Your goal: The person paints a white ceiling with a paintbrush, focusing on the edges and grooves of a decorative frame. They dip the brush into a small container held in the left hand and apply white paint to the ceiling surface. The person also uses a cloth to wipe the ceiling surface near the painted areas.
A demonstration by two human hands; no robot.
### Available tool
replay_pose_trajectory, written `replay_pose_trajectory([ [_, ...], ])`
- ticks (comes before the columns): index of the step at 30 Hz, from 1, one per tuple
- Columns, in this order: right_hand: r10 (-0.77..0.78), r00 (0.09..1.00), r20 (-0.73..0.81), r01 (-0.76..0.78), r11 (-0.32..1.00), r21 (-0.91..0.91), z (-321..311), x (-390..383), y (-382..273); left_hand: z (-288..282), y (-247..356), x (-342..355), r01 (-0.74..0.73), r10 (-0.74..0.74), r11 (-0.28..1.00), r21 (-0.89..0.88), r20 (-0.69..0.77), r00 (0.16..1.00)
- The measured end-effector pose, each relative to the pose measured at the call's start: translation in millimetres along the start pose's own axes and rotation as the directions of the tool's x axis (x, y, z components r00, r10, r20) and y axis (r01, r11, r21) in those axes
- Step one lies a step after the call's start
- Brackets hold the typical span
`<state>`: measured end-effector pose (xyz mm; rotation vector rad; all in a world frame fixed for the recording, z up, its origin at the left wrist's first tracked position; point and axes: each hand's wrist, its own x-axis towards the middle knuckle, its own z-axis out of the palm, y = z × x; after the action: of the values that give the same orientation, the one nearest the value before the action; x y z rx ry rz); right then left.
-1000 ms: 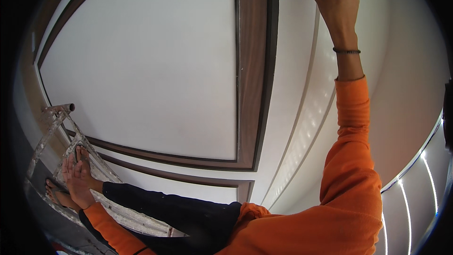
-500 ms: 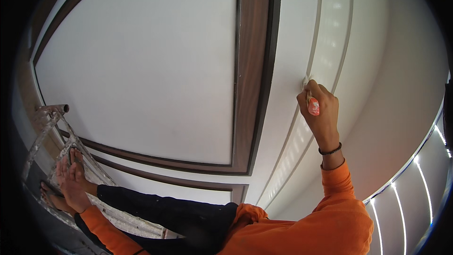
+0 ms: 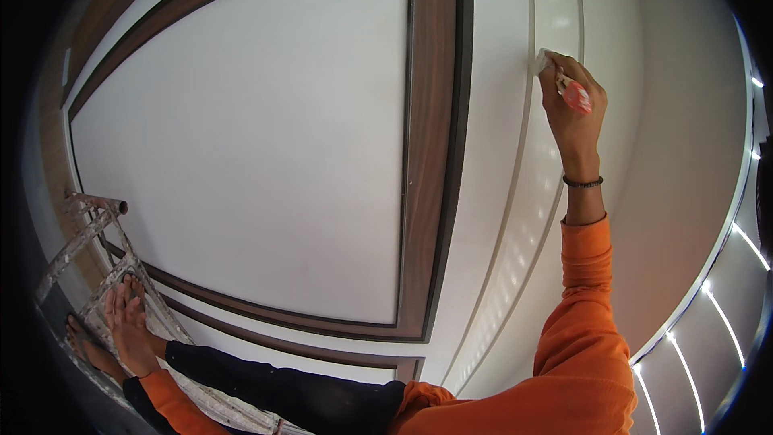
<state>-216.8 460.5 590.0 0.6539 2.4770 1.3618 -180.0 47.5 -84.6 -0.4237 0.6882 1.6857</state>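
Observation:
My right hand (image 3: 578,113) is closed around a paintbrush (image 3: 576,97) with a red, paint-smeared handle. Its white bristles (image 3: 541,61) meet the edge of a pale moulding strip (image 3: 555,12) on the wall. A dark bracelet (image 3: 583,183) circles that wrist. Down at the lower left, my left hand (image 3: 130,326) is held out with its fingers extended and nothing in it. It is nearest to my feet and a paint-spattered metal ladder (image 3: 80,246); whether it touches them I cannot tell.
Dark brown wooden trim (image 3: 431,153) frames a large white panel (image 3: 258,145) left of the moulding. My sandalled feet (image 3: 93,346) stand on the ladder at the lower left. Thin bright light strips (image 3: 722,322) run along the right side.
My right hand has moved up along the moulding with the paintbrush, and the arm is straighter. My left hand appears slightly lower in the picture. The view has shifted a little.

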Motion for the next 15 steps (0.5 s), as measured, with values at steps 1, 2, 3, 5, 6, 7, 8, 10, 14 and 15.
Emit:
replay_pose_trajectory([
  [1,0.058,0.998,-0.005,-0.058,0.996,0.065,0,1,2,-2,0,-1,-0.002,0.002,1.0,0.0,-0.003,1.0],
  [2,0.111,0.994,-0.007,-0.109,0.986,0.125,-3,3,4,-1,-3,-2,-0.002,0.002,1.0,-0.007,-0.003,1.0],
  [3,0.163,0.987,-0.006,-0.159,0.97,0.186,-5,6,7,-4,-5,-2,-0.001,0.001,1.0,-0.017,0.01,1.0],
  [5,0.119,0.993,-0.022,-0.112,0.973,0.201,-6,13,20,-11,-11,4,0.004,-0.002,0.999,-0.038,0.047,0.999],
  [6,0.115,0.993,-0.018,-0.108,0.967,0.233,-9,19,24,-11,-15,7,0.02,-0.02,0.999,-0.027,-0.004,1.0],
  [7,0.109,0.994,-0.015,-0.101,0.959,0.265,-11,26,28,-11,-20,6,0.033,-0.034,0.999,-0.013,-0.009,0.999],
  [8,0.094,0.995,-0.015,-0.085,0.95,0.299,-11,34,34,-6,-18,7,0.038,-0.037,0.999,0.005,-0.014,0.999],
  [10,0.066,0.998,-0.016,-0.055,0.927,0.372,-3,56,51,-5,-20,10,0.024,-0.023,0.999,0.024,-0.027,0.999],
  [14,0.118,0.993,-0.008,-0.097,0.848,0.52,30,109,77,2,-13,10,0.032,-0.029,0.999,0.036,-0.071,0.997],
  [15,0.136,0.991,-0.002,-0.113,0.829,0.549,36,123,77,-3,-15,12,0.024,-0.023,1.0,0.016,-0.056,0.998],
])
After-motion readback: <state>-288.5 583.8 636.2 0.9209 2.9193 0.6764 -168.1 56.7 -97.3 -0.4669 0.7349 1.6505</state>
